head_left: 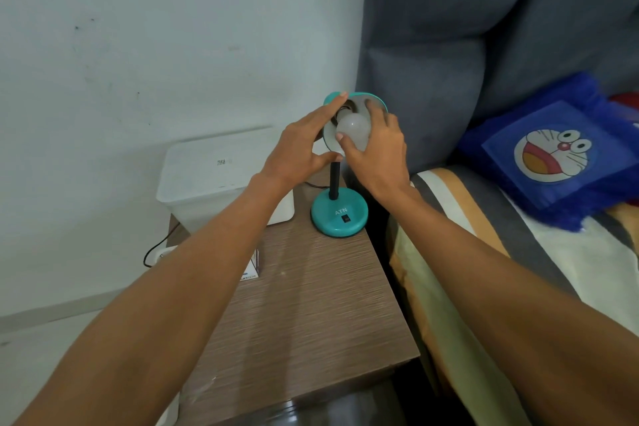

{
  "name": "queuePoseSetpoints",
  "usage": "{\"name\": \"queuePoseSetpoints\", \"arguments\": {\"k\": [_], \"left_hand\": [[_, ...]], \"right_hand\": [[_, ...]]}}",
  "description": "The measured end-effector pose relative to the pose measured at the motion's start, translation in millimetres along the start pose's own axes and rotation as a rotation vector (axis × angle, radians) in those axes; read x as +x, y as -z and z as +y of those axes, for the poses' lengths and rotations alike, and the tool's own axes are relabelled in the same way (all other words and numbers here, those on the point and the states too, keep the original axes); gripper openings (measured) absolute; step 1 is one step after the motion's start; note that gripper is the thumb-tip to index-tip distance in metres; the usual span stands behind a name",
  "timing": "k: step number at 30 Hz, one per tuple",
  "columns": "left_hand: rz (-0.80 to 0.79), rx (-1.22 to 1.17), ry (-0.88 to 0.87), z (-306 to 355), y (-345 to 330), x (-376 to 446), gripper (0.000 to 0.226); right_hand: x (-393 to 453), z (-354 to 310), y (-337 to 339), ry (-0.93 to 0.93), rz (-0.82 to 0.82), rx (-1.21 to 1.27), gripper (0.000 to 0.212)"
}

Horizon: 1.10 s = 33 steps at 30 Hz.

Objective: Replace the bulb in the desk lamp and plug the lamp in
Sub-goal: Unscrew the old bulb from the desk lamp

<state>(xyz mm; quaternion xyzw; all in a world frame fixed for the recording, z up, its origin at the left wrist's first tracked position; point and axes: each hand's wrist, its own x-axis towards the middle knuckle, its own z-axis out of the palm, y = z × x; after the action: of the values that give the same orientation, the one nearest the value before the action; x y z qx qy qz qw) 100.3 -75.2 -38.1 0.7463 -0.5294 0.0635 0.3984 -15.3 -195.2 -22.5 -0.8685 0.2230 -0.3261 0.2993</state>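
Observation:
A teal desk lamp with a round base (339, 214) and a black stem stands at the far right of a wooden bedside table (311, 304). Its teal shade (375, 101) faces me. A white bulb (354, 130) sits at the socket inside the shade. My right hand (378, 152) is wrapped around the bulb, thumb on its left side. My left hand (304, 145) grips the shade's left rim, fingers over the top edge and thumb under it. A small bulb box (251, 270) lies on the table, partly hidden by my left forearm.
A white lidded plastic box (207, 176) stands at the table's back left. A black cord (155, 247) loops down by the wall to a white plug or socket strip. A bed with a striped sheet (484, 235), a blue cartoon pillow (553, 152) and a grey headboard lies right.

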Motion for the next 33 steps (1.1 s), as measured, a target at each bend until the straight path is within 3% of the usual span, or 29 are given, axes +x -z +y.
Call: {"name": "queuePoseSetpoints", "arguments": {"k": [4,6,11,18,23,29,33], "left_hand": [[0.005,0.002,0.004,0.0,-1.4,-0.5,0.101],[0.004,0.002,0.008,0.9,-0.5,-1.1,0.101],[0.015,0.002,0.006,0.1,-1.4,0.0,0.098],[0.014,0.000,0.012,0.9,-1.3,-0.6,0.100],[0.012,-0.008,0.014,0.2,-1.6,-1.6,0.101],[0.010,0.000,0.017,2.0,-1.3,-0.1,0.100],[0.016,-0.002,0.012,1.5,-2.9,0.4,0.099]], "right_hand": [[7.6,-3.0,0.7,-0.012,-0.037,-0.058,0.056],[7.3,-4.6,1.3,0.045,-0.070,-0.116,0.062],[2.9,-7.3,-2.7,-0.008,0.022,-0.015,0.060],[6.3,-8.1,-1.6,0.033,-0.022,-0.048,0.059],[4.8,-7.6,-5.7,-0.111,0.006,-0.019,0.061],[5.2,-10.1,-2.6,-0.014,-0.026,-0.084,0.064],[5.2,-12.9,-6.7,-0.133,0.006,0.025,0.062]]}}
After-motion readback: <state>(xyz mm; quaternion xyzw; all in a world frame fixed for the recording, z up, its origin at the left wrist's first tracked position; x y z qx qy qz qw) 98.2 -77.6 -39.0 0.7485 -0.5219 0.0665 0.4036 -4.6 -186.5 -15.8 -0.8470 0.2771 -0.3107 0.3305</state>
